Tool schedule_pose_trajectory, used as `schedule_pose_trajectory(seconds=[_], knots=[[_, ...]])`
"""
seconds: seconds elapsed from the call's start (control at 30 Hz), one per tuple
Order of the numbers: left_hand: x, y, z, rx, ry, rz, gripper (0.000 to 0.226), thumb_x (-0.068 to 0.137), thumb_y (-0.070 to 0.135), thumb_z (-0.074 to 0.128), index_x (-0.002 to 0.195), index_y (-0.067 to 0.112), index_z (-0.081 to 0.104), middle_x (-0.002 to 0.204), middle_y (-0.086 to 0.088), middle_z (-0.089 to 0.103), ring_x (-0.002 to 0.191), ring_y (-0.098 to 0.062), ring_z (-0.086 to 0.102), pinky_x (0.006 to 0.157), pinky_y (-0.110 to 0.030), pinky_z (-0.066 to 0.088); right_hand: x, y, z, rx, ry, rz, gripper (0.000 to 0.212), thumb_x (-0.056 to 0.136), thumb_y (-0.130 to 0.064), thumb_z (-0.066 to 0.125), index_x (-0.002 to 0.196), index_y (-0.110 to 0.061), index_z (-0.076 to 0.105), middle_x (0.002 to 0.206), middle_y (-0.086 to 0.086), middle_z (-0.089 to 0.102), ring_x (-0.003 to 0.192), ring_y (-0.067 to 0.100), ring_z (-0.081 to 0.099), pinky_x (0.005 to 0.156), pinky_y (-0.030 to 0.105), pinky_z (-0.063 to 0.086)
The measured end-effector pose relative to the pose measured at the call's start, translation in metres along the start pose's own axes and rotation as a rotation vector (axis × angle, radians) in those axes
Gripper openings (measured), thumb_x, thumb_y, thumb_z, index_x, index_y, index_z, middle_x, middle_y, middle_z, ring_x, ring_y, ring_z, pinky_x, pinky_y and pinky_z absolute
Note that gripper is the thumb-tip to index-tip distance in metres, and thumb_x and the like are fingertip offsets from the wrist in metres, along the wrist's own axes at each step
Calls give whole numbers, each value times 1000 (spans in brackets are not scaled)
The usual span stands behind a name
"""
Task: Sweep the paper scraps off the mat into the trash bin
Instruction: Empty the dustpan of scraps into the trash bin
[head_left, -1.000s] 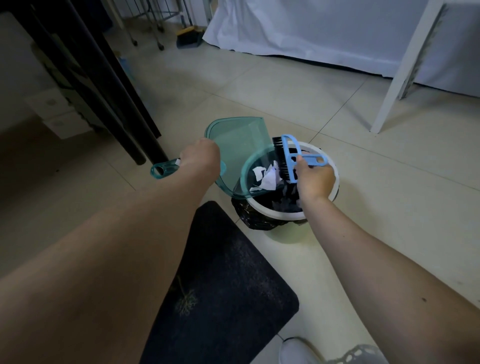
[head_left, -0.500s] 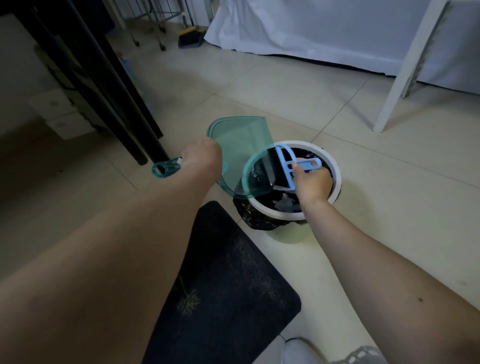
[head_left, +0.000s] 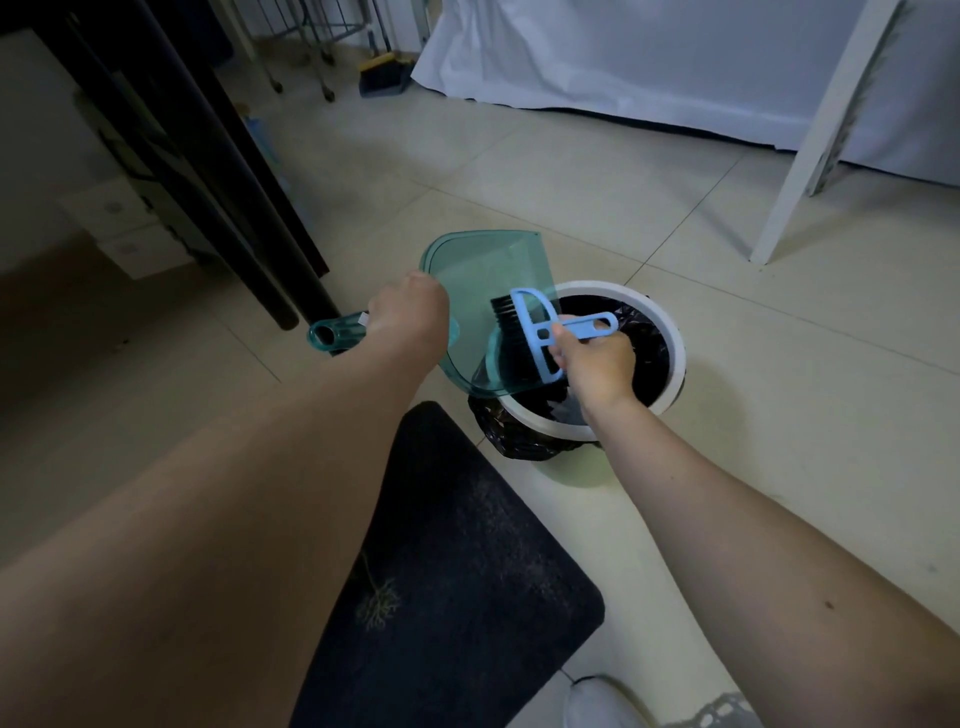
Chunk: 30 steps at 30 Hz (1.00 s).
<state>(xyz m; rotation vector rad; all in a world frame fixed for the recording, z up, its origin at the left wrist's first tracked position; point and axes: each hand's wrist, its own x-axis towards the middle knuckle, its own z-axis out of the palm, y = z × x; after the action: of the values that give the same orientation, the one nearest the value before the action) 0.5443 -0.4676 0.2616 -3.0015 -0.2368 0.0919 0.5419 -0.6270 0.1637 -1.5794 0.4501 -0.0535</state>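
A pale tiled floor (head_left: 597, 171) fills the dim room, with a white sheet (head_left: 649, 57) hanging at the back, a white leg (head_left: 810, 140) on the right and black legs (head_left: 208, 171) on the left. A dark mat (head_left: 457, 582) lies in the foreground, its near end cut off by the frame edge and partly hidden by the left forearm; no scraps are visible on the part that shows. Just past its far corner stands the white-rimmed trash bin (head_left: 670, 343), lined with a black bag (head_left: 511, 434).

The left hand (head_left: 410, 312) has its fingers clenched round the handle of a translucent teal dustpan (head_left: 483, 296), which is tilted with its open edge over the bin's left rim. The right hand (head_left: 597, 364) grasps the handle of a light blue brush (head_left: 535, 332), its black bristles resting against the inside of the pan.

Inside the bin, something greyish (head_left: 563, 410) shows beneath the right wrist, perhaps paper; the gloom and the hand make it hard to tell. A white shoe (head_left: 597, 701) is cut off at the bottom edge.
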Motion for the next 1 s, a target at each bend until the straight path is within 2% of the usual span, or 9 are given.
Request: schedule_pose_trajectory(seconds=[0.1,0.2,0.33,0.4,0.53,0.7,0.8,0.87,1.0], knots=[[-2,-2,-1,17,18,4,33,87,-9,48,120,-6,46,110,-20,61,101,-36,60,72,-36,41,6,5,-13,-114,143,20,27,89,-31,64,71,-10,63,68,1,63,60,17,60,60,30,48],[-4,-2,-1,44,35,6,39,85,-10,50,124,-6,43,111,-21,60,102,-37,59,78,-39,46,7,2,-22,-107,244,5,35,92,-30,58,62,-14,50,57,-4,51,51,12,48,54,27,39],[-10,6,-2,168,91,117,59,88,-8,51,141,-8,27,123,-20,56,108,-34,56,82,-37,45,-1,-7,-16,-57,202,-58,37,93,-33,55,79,0,64,74,9,68,67,24,64,65,35,52],[-10,8,-1,199,102,142,69,88,-8,51,148,-8,17,121,-21,56,109,-35,54,85,-40,45,-2,-8,-10,-44,131,-76,34,93,-34,54,78,-6,64,80,9,71,73,22,67,67,34,53],[-9,6,-1,111,78,68,71,87,-8,52,148,-6,16,120,-22,55,111,-37,53,90,-43,45,2,-6,-12,-267,170,-74,40,95,-41,50,66,-13,53,58,-3,53,55,18,52,54,29,39],[-5,-10,9,-184,-49,-144,36,86,-5,53,122,-5,48,114,-18,59,106,-36,59,88,-43,51,1,-8,-26,-280,341,-63,43,97,-39,45,63,-13,49,56,-4,46,64,22,52,57,29,39],[-4,-20,22,-287,-118,-186,5,86,0,56,81,3,55,87,-8,56,81,-25,59,70,-33,51,-1,-15,-24,-236,380,-80,41,99,-38,42,71,-9,51,57,-5,44,55,16,46,46,25,31],[-4,-22,30,-314,-133,-206,21,85,4,59,69,7,47,74,-4,49,64,-17,50,58,-28,46,-2,-19,-20,-226,384,-82,42,100,-38,38,75,-8,52,56,-6,43,49,10,41,45,22,28],[-5,-27,40,-379,-160,-234,26,85,10,62,65,11,45,74,-3,50,57,-13,44,50,-24,43,-8,-23,-9,-195,347,-87,50,100,-40,35,59,-11,41,52,-3,40,45,11,35,43,24,24]])
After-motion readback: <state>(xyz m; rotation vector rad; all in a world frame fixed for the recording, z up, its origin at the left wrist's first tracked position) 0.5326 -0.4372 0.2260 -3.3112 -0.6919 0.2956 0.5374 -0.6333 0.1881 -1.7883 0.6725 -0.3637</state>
